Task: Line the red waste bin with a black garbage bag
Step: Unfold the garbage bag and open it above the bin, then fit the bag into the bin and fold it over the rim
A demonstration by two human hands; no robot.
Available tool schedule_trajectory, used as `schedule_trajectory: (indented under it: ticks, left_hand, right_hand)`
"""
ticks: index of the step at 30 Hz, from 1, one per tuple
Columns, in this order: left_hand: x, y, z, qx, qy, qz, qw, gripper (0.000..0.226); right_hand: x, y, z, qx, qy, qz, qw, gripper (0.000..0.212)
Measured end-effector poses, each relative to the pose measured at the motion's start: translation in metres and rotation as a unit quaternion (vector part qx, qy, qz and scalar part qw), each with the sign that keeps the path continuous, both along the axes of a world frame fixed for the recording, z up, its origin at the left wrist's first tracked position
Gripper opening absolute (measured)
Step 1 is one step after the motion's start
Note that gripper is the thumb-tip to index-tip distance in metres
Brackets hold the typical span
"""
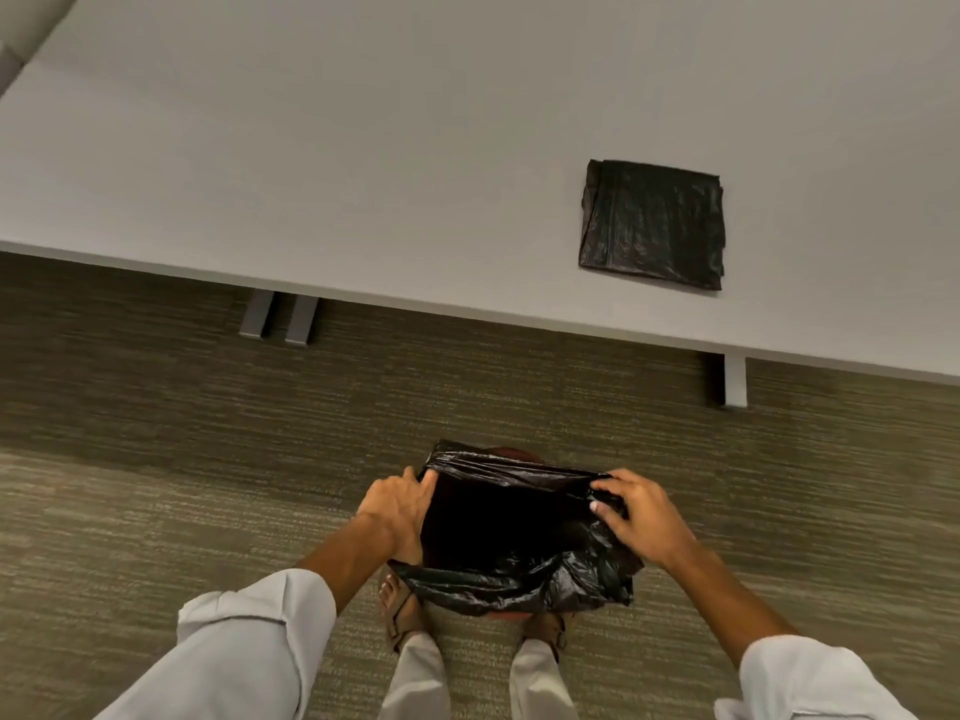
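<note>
A black garbage bag (511, 537) lies spread open over the red waste bin (511, 451), which stands on the carpet between my feet. Only thin slivers of the bin's red rim show at the far and near sides. My left hand (397, 504) grips the bag's left edge at the rim. On the right side, my right hand (636, 517) pinches the bag's upper right edge with its fingertips. The bag's mouth gapes dark in the middle, and crumpled plastic hangs over the near rim.
A white table (363, 174) fills the upper half of the view, its front edge running across above the bin. A folded stack of black bags (653, 223) lies on it at the right. Table legs (735, 379) stand on the striped carpet.
</note>
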State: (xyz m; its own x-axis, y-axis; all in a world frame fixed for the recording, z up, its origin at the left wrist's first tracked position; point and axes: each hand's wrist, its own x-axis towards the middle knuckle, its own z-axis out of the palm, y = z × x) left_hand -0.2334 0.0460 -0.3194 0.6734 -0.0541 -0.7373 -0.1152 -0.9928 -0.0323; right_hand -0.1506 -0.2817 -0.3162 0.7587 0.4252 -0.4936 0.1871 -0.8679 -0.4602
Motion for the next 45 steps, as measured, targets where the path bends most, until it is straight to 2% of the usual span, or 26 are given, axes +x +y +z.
schedule_trajectory:
  ticks: [4,7,11,15,19,24,33,37,42,45]
  left_hand:
    - [0.003,-0.002,-0.032,-0.005,0.001,-0.005,1.000,0.100]
    - [0.008,-0.003,-0.052,-0.026,0.002,0.015,1.000,0.089]
    - [0.016,-0.002,-0.075,-0.013,-0.021,0.013,1.000,0.073]
    - [0.030,0.006,-0.102,0.008,-0.023,0.023,0.999,0.078]
    - [0.050,0.009,-0.126,-0.008,-0.030,0.029,0.999,0.075]
    - [0.068,0.008,-0.160,-0.014,0.035,0.042,0.998,0.105]
    - [0.093,0.008,-0.208,-0.030,0.107,0.059,0.992,0.113]
    - [0.101,0.012,-0.226,-0.066,0.154,0.138,0.976,0.118]
    - [0.104,0.018,-0.241,-0.116,0.181,0.209,0.954,0.105]
    - [0.094,0.019,-0.248,-0.134,0.227,0.241,0.934,0.087]
  right_hand:
    - [-0.002,0.002,-0.034,-0.065,0.019,0.006,0.998,0.060]
    - [-0.003,0.005,-0.063,-0.110,0.033,0.019,0.993,0.076]
    - [-0.002,0.010,-0.103,-0.114,0.051,0.019,0.992,0.090]
    - [-0.001,0.016,-0.142,-0.101,0.058,0.013,0.993,0.100]
    - [0.003,0.026,-0.169,-0.109,0.063,-0.009,0.992,0.107]
    - [0.019,0.034,-0.196,-0.135,0.064,-0.018,0.989,0.107]
    - [0.046,0.020,-0.242,-0.195,0.089,0.031,0.976,0.097]
    - [0.049,0.011,-0.256,-0.225,0.108,0.076,0.965,0.095]
    - [0.042,0.000,-0.263,-0.238,0.146,0.090,0.956,0.083]
    - [0.029,-0.006,-0.265,-0.221,0.170,0.085,0.956,0.064]
